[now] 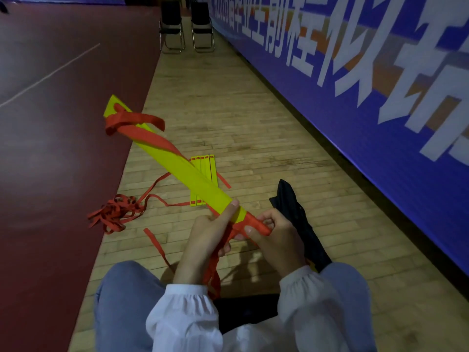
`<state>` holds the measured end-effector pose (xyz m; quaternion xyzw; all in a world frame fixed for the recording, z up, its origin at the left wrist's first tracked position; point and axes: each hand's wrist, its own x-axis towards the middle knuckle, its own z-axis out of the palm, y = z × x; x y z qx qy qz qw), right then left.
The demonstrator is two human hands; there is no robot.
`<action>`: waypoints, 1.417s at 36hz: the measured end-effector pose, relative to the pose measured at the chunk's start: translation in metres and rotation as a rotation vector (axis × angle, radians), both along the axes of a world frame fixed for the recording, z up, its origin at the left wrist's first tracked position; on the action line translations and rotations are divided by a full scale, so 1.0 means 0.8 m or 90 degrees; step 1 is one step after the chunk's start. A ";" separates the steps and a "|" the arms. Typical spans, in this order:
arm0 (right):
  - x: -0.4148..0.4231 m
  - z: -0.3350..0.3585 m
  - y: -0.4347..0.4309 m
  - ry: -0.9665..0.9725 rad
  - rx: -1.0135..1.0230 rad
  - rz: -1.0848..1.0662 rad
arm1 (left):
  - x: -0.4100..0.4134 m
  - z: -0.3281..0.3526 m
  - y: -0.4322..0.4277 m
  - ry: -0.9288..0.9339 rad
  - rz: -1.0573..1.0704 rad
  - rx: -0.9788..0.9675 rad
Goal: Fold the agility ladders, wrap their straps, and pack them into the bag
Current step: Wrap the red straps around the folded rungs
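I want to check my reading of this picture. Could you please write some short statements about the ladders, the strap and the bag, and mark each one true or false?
1. The left hand grips the ladder. True.
2. The ladder is inside the bag. False: the bag lies on the floor beside the right hand, and the ladder is outside it.
3. A second ladder lies on the floor. True.
4. The strap round the held ladder is blue. False: it is red.
5. The right hand holds nothing. False: it pinches the strap at the ladder's near end.
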<state>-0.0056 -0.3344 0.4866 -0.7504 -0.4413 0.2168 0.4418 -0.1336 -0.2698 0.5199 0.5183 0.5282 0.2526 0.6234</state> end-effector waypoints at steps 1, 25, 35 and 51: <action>0.000 0.000 0.000 0.005 0.000 0.012 | 0.000 0.000 0.000 0.012 0.011 0.005; 0.015 -0.003 -0.004 0.237 -0.136 0.180 | 0.002 0.008 -0.010 0.001 -0.070 0.049; 0.018 -0.003 -0.006 0.236 -0.073 0.141 | -0.007 0.006 -0.003 -0.012 -0.135 -0.039; 0.009 -0.016 0.001 0.160 -0.009 0.038 | -0.005 -0.004 0.008 -0.124 -0.125 -0.076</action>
